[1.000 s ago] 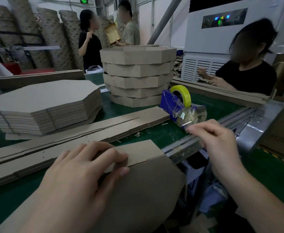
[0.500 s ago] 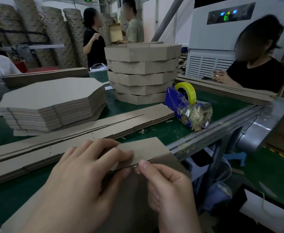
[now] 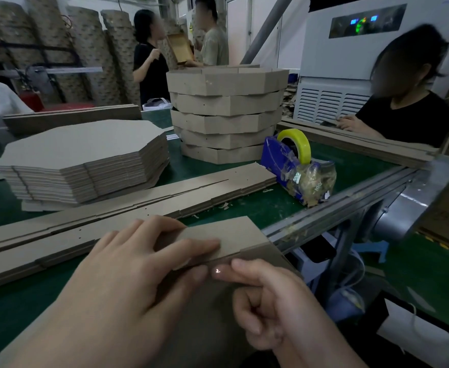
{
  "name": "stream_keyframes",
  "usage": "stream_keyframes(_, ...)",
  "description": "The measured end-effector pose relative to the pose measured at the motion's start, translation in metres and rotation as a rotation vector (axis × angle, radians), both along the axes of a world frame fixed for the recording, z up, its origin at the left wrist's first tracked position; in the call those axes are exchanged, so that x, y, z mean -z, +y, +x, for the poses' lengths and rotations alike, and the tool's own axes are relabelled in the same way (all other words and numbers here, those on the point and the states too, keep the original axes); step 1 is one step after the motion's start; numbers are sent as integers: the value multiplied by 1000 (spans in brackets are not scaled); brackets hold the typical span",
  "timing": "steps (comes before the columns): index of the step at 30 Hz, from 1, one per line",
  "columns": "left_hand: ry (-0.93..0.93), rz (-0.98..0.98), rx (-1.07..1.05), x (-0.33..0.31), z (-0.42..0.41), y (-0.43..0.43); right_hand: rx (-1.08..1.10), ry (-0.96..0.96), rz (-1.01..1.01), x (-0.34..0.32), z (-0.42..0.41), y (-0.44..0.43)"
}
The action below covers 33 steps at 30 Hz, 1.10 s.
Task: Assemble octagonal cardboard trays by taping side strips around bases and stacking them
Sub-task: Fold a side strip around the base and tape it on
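left hand [image 3: 138, 274], right hand [image 3: 271, 301], tape [image 3: 218, 271], strip [image 3: 231, 235] edge

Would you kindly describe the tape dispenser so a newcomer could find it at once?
Start at the tall stack of finished octagonal trays at the far middle of the green table. Just right of it, by the table's metal edge rail, sits the tape dispenser. Its blue body and yellow tape roll set it apart from the brown cardboard strips beside it.
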<state>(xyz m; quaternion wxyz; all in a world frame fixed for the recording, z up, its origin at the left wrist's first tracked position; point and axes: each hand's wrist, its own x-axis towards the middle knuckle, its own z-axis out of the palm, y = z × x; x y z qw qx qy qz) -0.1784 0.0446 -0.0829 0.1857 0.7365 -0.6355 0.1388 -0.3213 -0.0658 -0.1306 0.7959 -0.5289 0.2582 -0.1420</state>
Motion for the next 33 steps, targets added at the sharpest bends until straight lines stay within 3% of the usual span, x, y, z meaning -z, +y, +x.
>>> stream_keyframes(3, 94, -49, -62, -5, -9, -5, -134, -10, 169, 1, -4, -11)
stream_keyframes(10, 28, -215, -188, 1, -26, -26, -358, -37, 430, 9, -12, -32)
stream_keyframes(14, 35, -219, -186, 1, -19, -22, -384, 83, 449, 35, -15, -36)
stream_keyframes(18, -6, -185, -130, 4, -16, -18, -168, 4, 278, 45, -17, -34)
stream_keyframes(22, -36, -139, -121, 6, -15, -15, 382, -207, -151, 33, -16, -32)
stream_keyframes(24, -79, -127, -120, 8, -15, -14, 544, -259, -314, 27, -16, -30)
stream_keyframes(28, -153, -77, -143, 11, -12, -12, 505, -218, -554, 29, -15, -22)
stream_keyframes(33, -187, -17, -130, 7, -17, -14, 409, -270, -628, 29, -14, -12)
